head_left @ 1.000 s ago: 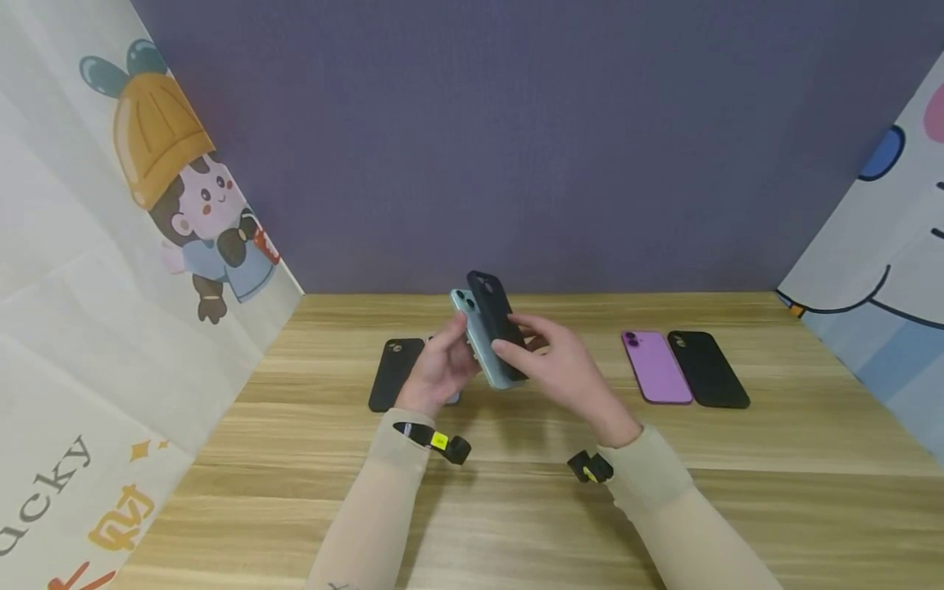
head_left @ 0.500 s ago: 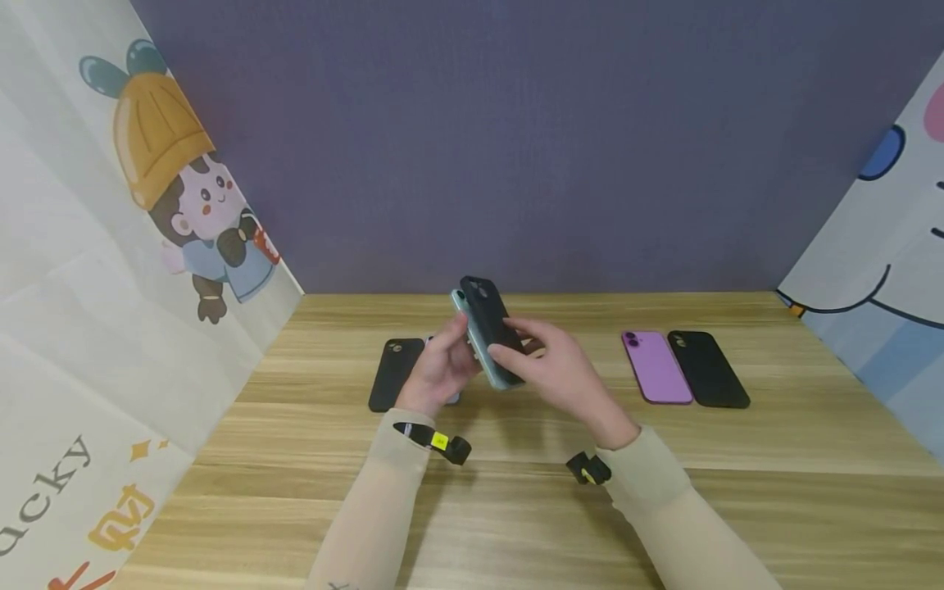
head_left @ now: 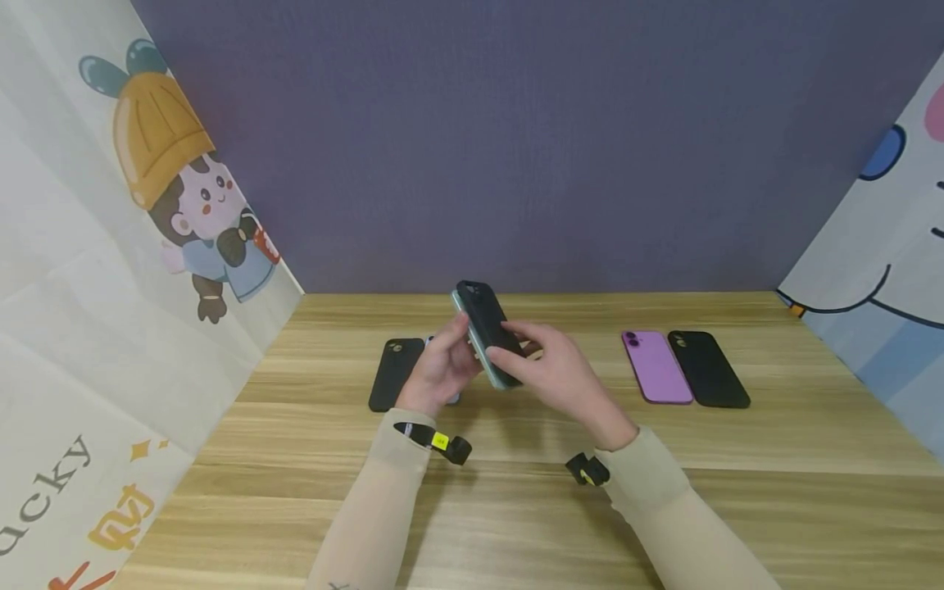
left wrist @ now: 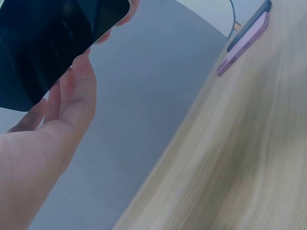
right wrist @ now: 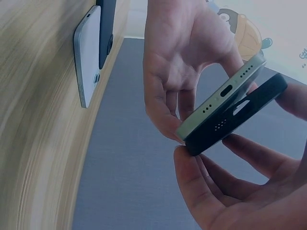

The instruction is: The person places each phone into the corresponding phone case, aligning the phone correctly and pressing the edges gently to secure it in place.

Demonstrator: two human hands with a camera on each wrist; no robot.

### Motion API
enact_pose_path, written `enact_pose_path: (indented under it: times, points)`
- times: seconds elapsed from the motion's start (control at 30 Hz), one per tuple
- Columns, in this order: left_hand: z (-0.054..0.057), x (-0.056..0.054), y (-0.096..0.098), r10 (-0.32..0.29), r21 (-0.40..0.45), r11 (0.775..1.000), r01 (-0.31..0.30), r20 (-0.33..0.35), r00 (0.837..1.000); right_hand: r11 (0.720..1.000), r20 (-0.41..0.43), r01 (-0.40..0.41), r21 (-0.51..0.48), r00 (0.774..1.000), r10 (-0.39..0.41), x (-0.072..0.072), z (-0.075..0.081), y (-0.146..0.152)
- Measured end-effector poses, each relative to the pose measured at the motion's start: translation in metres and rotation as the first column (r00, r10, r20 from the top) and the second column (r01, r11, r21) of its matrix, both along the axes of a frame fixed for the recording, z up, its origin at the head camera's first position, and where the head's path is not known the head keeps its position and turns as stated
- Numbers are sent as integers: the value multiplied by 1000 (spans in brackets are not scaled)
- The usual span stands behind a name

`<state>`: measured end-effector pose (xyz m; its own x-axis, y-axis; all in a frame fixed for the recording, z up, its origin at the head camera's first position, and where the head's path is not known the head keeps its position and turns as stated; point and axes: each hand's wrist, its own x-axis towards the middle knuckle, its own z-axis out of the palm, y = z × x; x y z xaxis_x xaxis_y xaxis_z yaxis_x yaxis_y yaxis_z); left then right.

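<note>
My left hand (head_left: pixel 441 369) grips a pale green phone (right wrist: pixel 211 104) by its sides, above the middle of the table. With thumb and fingers, my right hand (head_left: pixel 556 365) pinches a black phone case (head_left: pixel 483 310) that lies over the phone's back. Only a thin green edge of the phone shows in the head view. From the right wrist view, phone and case sit at a slight angle, close at one lower corner and apart toward the other. The case (left wrist: pixel 53 43) hides the phone in the left wrist view.
Left on the wooden table (head_left: pixel 516 524) lie a black case (head_left: pixel 395 375) and a light bluish phone (right wrist: pixel 87 62), mostly behind my left hand in the head view. At right, a purple phone (head_left: pixel 658 369) lies beside another black case (head_left: pixel 710 369). A dark panel (head_left: pixel 516 147) stands behind.
My right hand has brought the black case left and down over the phone's back, covering its camera and most of its green surface. My left hand has stayed nearly still.
</note>
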<state>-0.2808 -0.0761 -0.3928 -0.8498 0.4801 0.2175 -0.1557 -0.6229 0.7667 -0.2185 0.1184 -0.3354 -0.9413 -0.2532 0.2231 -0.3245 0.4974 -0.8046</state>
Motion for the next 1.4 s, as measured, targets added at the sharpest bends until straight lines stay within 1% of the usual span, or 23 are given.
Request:
enact_pose_path:
  times: [0.43,0.77,1.07,1.4]
  points:
    - [-1,0,0,12,3,1000,-12,9,1000,1000,-3,1,26,1000,0,0,-1,0]
    - [-1,1,0,0,2,1000,0,1,1000,999,2,-4,53,1000,3,2,1,-1]
    - [-1,0,0,2,1,1000,-2,-4,1000,998,16,-2,70,1000,1,4,2,-1]
    - [-1,1,1,11,7,1000,-11,17,1000,995,25,2,97,1000,-4,4,2,-1]
